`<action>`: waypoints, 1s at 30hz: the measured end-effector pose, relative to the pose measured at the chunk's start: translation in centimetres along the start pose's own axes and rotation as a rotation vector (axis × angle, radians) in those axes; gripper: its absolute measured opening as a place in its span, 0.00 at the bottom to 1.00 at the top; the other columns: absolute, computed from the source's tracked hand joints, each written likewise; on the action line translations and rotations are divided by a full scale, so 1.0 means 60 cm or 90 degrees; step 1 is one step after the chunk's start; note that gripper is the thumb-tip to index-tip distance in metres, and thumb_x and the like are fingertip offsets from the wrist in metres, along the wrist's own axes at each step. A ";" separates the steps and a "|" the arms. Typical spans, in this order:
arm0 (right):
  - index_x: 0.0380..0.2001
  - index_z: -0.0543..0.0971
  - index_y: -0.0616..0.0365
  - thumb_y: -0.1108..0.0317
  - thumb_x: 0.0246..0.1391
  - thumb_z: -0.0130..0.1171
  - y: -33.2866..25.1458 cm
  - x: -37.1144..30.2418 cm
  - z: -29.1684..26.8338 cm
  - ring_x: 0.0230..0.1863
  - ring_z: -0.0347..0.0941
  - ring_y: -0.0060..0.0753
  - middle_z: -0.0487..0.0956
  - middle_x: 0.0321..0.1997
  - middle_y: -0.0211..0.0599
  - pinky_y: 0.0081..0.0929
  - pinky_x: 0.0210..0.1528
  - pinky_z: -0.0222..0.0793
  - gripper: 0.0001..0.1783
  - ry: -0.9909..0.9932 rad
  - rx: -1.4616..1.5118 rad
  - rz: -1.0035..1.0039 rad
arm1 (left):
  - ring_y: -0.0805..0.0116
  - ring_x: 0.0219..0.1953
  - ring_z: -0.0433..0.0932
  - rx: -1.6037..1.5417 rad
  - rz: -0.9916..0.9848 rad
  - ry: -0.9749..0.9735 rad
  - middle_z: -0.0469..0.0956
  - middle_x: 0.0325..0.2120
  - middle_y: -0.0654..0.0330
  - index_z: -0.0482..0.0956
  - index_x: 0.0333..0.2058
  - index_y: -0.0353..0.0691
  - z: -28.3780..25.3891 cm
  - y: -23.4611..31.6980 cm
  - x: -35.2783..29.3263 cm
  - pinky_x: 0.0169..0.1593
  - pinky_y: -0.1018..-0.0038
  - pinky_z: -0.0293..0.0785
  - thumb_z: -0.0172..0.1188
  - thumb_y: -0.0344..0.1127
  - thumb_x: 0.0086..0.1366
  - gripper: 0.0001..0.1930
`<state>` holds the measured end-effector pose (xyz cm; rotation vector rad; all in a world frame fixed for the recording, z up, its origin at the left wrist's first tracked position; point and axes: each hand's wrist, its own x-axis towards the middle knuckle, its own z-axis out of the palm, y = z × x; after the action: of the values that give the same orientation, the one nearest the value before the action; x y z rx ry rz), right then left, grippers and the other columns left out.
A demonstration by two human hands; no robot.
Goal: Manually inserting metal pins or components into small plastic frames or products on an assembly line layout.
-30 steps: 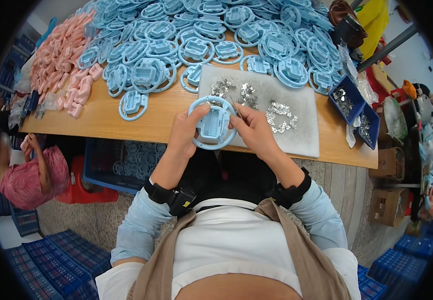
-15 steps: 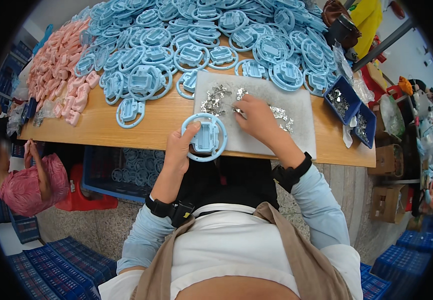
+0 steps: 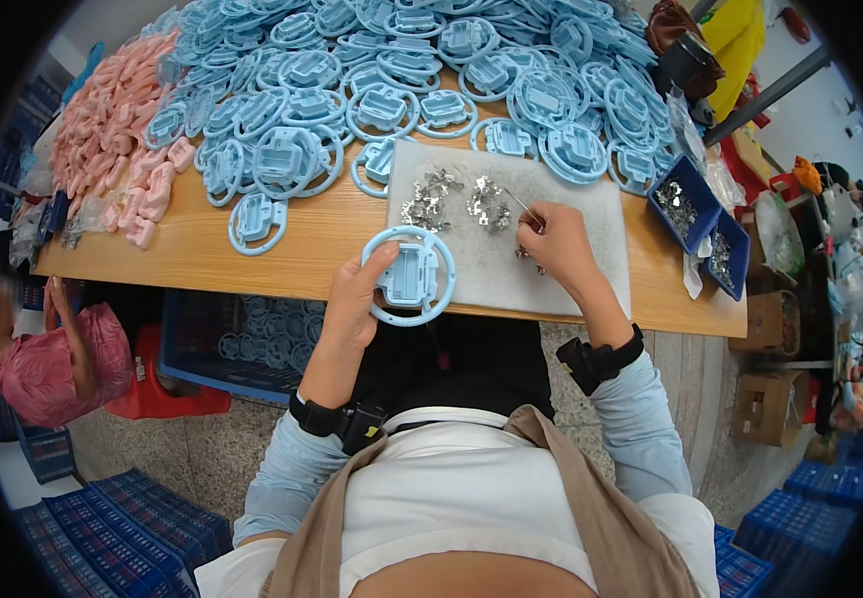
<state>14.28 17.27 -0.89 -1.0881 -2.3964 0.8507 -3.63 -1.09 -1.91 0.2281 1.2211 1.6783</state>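
Head view: my left hand [image 3: 355, 291] is closed on a blue wheel [image 3: 410, 276]. My right hand [image 3: 560, 240], curled, pinches a thin tool [image 3: 520, 204].

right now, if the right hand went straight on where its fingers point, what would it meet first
Likely the middle cluster of small silver metal pieces on the grey-white pad, just left of the right hand, though its height is unclear.
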 end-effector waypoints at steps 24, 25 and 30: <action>0.25 0.78 0.62 0.71 0.41 0.55 -0.045 0.032 0.026 0.29 0.71 0.46 0.75 0.26 0.45 0.35 0.33 0.67 0.07 -0.011 -0.045 -0.139 | 0.76 0.30 0.77 -0.017 0.006 -0.011 0.78 0.30 0.61 0.76 0.37 0.35 0.003 -0.011 0.004 0.32 0.81 0.75 0.60 0.37 0.57 0.13; 0.26 0.78 0.61 0.71 0.41 0.55 -0.040 0.037 0.021 0.29 0.71 0.46 0.75 0.26 0.44 0.35 0.33 0.67 0.07 0.005 -0.033 -0.161 | 0.75 0.30 0.77 -0.020 0.006 -0.012 0.78 0.30 0.61 0.76 0.37 0.35 0.004 -0.011 0.005 0.32 0.80 0.75 0.60 0.37 0.57 0.13; 0.26 0.77 0.62 0.71 0.42 0.56 -0.037 0.048 0.040 0.29 0.71 0.46 0.74 0.27 0.43 0.36 0.32 0.66 0.07 -0.026 -0.113 -0.265 | 0.75 0.30 0.78 -0.010 0.005 -0.004 0.78 0.30 0.60 0.76 0.37 0.34 0.006 -0.009 0.006 0.33 0.80 0.75 0.60 0.36 0.57 0.12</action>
<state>9.95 17.45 -0.99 -0.5925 -2.6365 0.5290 -3.26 -0.62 -2.29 0.2286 1.2029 1.6925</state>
